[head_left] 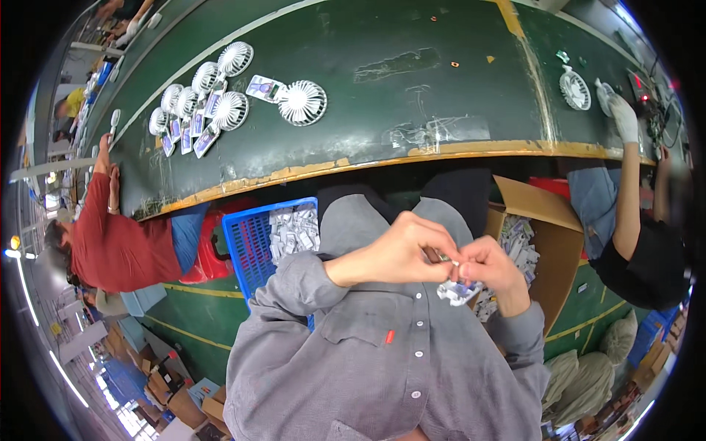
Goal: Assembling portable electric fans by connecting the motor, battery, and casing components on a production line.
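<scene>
Over my lap, my left hand [408, 250] and my right hand [494, 270] meet fingertip to fingertip, both closed in a pinch. From under the right fingers juts a small white plastic part [457, 293] with some purple on it. A tiny pale piece shows between the fingertips; its kind is too small to tell. Left of my knees, a blue plastic basket [248, 253] holds many small white parts [294, 231]. A cardboard box [560, 257] at my right holds similar white parts [519, 248].
The green workbench [368, 110] runs ahead, its front edge [412, 156] close before my knees. Several white handheld fans [302, 103] lie on its left side. Another fan [574, 88] lies near a gloved co-worker's hand [625, 120] at right. A person in red [121, 250] sits at left.
</scene>
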The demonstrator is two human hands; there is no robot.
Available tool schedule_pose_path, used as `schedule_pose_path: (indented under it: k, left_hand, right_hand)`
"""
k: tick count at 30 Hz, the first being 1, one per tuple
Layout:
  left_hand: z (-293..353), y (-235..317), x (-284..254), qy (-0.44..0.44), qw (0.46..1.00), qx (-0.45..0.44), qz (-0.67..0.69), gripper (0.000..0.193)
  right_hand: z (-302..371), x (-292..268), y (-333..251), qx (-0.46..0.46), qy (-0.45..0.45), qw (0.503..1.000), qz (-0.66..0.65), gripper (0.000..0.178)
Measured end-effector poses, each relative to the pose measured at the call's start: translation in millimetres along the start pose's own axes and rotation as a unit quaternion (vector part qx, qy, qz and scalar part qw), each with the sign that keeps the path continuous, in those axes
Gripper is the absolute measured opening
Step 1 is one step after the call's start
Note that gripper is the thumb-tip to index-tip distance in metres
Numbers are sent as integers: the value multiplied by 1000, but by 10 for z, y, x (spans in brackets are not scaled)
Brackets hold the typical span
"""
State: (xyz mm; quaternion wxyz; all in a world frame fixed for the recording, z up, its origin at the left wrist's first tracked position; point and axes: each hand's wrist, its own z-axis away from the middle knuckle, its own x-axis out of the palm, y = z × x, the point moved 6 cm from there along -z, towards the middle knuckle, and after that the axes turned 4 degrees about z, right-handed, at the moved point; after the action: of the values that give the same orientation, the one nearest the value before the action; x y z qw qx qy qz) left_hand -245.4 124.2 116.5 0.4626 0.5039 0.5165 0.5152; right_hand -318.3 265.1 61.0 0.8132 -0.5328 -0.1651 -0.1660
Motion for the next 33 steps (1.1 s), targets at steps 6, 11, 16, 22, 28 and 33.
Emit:
schedule_pose_path:
  k: [6,11,16,22,28,33]
  left_hand:
    - [163,50,397,-29,916,222,-334,11]
    - [144,54,-54,51,998,28,37,17]
    - [211,137,-675,101,956,70,266,11]
    - [-11,-57,-760,142,898,126,397,14]
    - [-359,-12,-474,90,759,124,633,14]
    - [-326,169,-585,123,830,199,506,13]
  right_hand:
    - [351,147,-284,-71,155,913,371,15]
    - [731,74,48,-87,-7,993,73,13]
    - [1612,-1001,1449,135,315,939,3,20]
    - [1357,-1243,1799,137,475,779,387,63]
    - [-282,258,210,-159,14,887,-434,72]
    - [-365,101,-184,-228,117,836,-485,52]
